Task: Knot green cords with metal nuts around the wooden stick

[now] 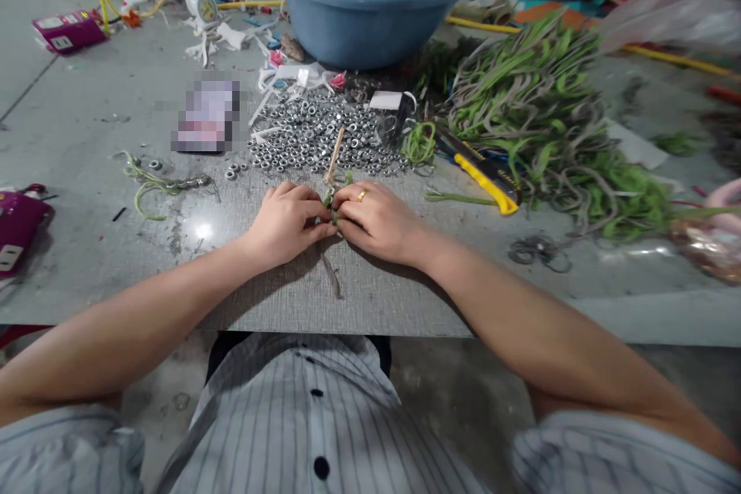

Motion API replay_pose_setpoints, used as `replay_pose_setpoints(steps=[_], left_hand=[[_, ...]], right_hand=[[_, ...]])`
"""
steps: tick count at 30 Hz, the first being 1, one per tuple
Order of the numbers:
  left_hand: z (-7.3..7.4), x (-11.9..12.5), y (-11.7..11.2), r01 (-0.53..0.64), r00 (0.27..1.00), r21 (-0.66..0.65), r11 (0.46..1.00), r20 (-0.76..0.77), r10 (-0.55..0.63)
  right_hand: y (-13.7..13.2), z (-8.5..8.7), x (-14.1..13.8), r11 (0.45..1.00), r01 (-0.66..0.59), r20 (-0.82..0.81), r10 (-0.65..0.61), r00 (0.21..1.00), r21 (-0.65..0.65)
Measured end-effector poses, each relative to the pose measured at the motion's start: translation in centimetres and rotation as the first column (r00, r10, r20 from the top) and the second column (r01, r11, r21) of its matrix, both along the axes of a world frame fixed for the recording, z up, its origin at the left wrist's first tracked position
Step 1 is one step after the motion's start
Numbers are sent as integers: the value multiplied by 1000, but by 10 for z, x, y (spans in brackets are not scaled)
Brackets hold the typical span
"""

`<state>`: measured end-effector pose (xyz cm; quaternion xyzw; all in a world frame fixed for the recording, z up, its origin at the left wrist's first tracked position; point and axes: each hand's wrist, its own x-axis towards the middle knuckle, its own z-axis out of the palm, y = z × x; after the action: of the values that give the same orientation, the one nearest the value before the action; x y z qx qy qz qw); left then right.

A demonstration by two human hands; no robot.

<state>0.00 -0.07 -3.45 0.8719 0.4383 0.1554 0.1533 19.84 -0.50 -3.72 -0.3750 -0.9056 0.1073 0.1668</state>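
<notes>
Between my fingertips, I am pinching a green cord [329,199]. My left hand [283,222] and right hand [379,220] are both clenching on it, knuckles touching, resting on the table [289,301]. A stick [335,156] is rising just beyond my grip, its lower end hidden by my fingers. Past it the nuts [316,140] are lying piled, with the basin [376,15] farther back. Right of my grip, a knife [485,181] is lying near a heap [556,123] of green strands.

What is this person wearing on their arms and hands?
The left hand is bare; the right hand wears a thin gold ring. Short sleeves belong to a pale shirt with thin dark stripes and dark round buttons.
</notes>
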Motion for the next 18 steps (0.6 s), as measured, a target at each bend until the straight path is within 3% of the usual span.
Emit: replay_pose_setpoints(steps=[4,10,18], left_hand=[[-1,0,0,11,1000,22,1000,1,-11],[-5,-2,1,30,999,62,998,13,-30],[-5,-2,1,37,999,71,997,5,-37]], right_hand=[[0,-1,1,1000,26,-9,-26,1000,-8],[5,-1,9,988,76,-124,-92,988,-133],[10,4,22,943,54,89,-26,996,-329]])
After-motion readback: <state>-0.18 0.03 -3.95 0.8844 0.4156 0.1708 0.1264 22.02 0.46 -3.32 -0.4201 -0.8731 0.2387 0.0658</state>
